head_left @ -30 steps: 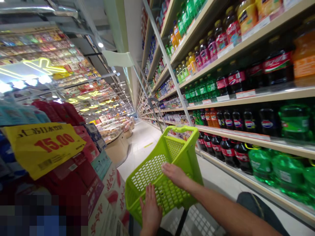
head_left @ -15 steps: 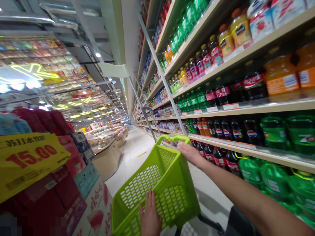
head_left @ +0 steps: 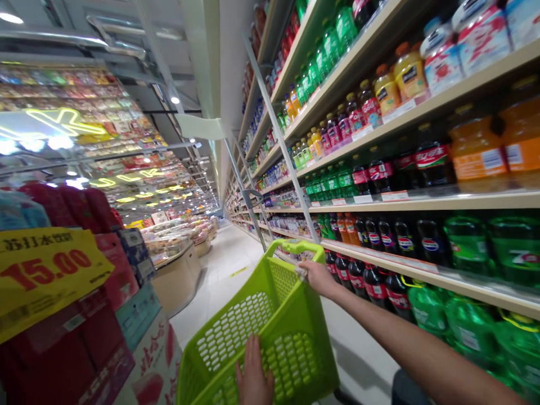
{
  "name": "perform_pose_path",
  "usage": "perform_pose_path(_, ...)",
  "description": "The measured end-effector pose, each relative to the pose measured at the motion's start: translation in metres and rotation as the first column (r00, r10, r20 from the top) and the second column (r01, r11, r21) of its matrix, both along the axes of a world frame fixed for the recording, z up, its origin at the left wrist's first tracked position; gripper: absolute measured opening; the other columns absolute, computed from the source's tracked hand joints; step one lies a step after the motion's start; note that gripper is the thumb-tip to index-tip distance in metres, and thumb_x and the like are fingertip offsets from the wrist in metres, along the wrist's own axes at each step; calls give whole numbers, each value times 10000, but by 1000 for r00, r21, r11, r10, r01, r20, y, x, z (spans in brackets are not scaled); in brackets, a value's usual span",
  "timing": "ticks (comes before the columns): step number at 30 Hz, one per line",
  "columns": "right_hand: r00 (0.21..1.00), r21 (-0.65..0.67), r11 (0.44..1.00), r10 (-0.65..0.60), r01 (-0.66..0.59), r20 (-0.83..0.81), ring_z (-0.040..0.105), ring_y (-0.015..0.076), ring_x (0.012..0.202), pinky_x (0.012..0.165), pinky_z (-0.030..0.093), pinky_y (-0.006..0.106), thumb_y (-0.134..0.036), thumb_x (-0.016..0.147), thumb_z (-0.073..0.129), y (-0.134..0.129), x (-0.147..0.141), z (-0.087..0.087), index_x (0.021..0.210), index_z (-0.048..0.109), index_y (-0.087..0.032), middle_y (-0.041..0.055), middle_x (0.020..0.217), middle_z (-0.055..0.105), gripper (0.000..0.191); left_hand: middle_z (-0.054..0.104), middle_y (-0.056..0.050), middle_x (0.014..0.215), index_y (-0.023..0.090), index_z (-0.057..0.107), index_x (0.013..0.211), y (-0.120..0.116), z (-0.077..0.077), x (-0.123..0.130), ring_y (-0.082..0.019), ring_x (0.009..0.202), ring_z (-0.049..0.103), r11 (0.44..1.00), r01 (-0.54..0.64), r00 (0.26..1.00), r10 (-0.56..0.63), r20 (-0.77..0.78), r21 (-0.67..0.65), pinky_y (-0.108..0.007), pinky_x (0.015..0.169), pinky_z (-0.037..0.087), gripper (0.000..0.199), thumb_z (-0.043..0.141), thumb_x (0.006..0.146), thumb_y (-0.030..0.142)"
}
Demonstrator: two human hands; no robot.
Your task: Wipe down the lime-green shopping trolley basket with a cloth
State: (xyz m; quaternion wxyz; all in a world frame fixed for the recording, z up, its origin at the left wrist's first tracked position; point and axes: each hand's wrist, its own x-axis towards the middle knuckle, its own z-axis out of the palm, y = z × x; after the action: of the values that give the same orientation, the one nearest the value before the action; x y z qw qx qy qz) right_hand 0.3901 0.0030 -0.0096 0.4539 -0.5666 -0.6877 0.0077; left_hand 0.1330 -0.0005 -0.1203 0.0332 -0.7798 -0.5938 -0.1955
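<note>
A bright green shopping cart [head_left: 297, 326] with a perforated plastic basket stands tilted in view in front of me. My left hand [head_left: 254, 376] lies against the basket's near side rim, its fingers stretched out together and flat. On the far right side, my right hand [head_left: 317, 278] is closed over the basket's upper edge, just below the cart's handle [head_left: 295, 246]. Something small and whitish shows by the right fingertips; I cannot make out what it is. The visible part of the basket's inside shows only its holed walls.
Shelves of bottled drinks [head_left: 382, 292] line the right side, with a metal ladder [head_left: 287, 152] leaning on them. Stacked drink boxes [head_left: 90, 332] with a yellow price sign [head_left: 50, 275] stand close on the left. A pale aisle floor [head_left: 230, 256] runs ahead past display counters [head_left: 177, 275].
My right hand has slid down from near the handle's end to the basket's upper edge. In view, the cart has shifted slightly left and down; my left hand stays at the rim.
</note>
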Motion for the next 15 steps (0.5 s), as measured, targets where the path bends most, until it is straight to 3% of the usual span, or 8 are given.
perform_pose_path(1, 998, -57, 998, 20, -23, -63, 606, 165, 895, 780, 465, 264, -45, 733, 382, -4, -1, 1, 1012, 630, -153, 67, 990, 663, 389, 245, -102, 1430, 100, 309, 1326, -1, 4, 6, -214, 1328, 175, 999, 41, 992, -43, 121, 19, -410, 1084, 151, 682, 397, 652, 47)
perform_pose_path(3, 955, -204, 957, 150, -205, -254, 623, 152, 805, 700, 480, 245, -79, 728, 392, -16, -15, -4, 1019, 631, -151, 53, 944, 678, 384, 265, -89, 1427, 120, 340, 1306, -5, 16, 18, -189, 1319, 204, 991, 122, 906, -130, 403, 46, -327, 1076, 198, 653, 415, 659, 81)
perform_pose_path(4, 899, -258, 909, 217, -328, -380, 624, 148, 770, 670, 481, 241, -106, 722, 412, -21, -25, -10, 1014, 633, -151, 46, 924, 683, 369, 282, -88, 1421, 132, 344, 1299, -7, 23, 23, -191, 1303, 250, 989, 147, 819, -137, 557, 28, -309, 1054, 247, 646, 430, 660, 106)
perform_pose_path(6, 748, -298, 793, 272, -531, -606, 619, 147, 723, 635, 475, 240, -146, 695, 455, -31, -48, -23, 990, 640, -146, 39, 882, 688, 348, 386, -102, 1360, 160, 360, 1280, -10, 33, 29, -216, 1198, 423, 973, 213, 566, -47, 823, -92, -318, 954, 380, 613, 458, 675, 184)
perform_pose_path(8, 658, -302, 747, 233, -592, -716, 615, 144, 669, 609, 474, 243, -136, 661, 465, -34, -67, -37, 966, 639, -137, 35, 821, 690, 351, 564, -112, 1173, 160, 471, 1172, -11, 36, 27, -219, 975, 589, 914, 349, 321, 90, 943, -206, -314, 798, 471, 523, 505, 658, 253)
perform_pose_path(11, 626, -296, 805, 116, -515, -771, 627, 162, 687, 636, 496, 273, -96, 641, 436, -31, -91, -58, 990, 612, -116, 54, 822, 686, 392, 669, -54, 771, 142, 613, 815, -8, 24, 17, -177, 682, 628, 869, 455, 123, 157, 980, -197, -260, 632, 477, 291, 613, 537, 228)
perform_pose_path(13, 652, -262, 879, 71, -398, -755, 634, 187, 786, 720, 503, 307, -86, 654, 414, -29, -108, -78, 997, 610, -110, 78, 878, 681, 396, 643, -11, 628, 152, 602, 672, -6, 10, 11, -142, 571, 597, 893, 404, 20, 208, 978, -198, -233, 563, 452, 206, 650, 474, 179)
perform_pose_path(15, 732, -178, 941, 96, -287, -674, 606, 214, 935, 848, 467, 349, -99, 686, 409, -30, -128, -106, 1014, 618, -122, 104, 982, 659, 390, 626, 10, 574, 164, 591, 630, -6, -4, 6, -123, 514, 571, 900, 362, -86, 290, 953, -241, -224, 525, 435, 190, 664, 455, 156)
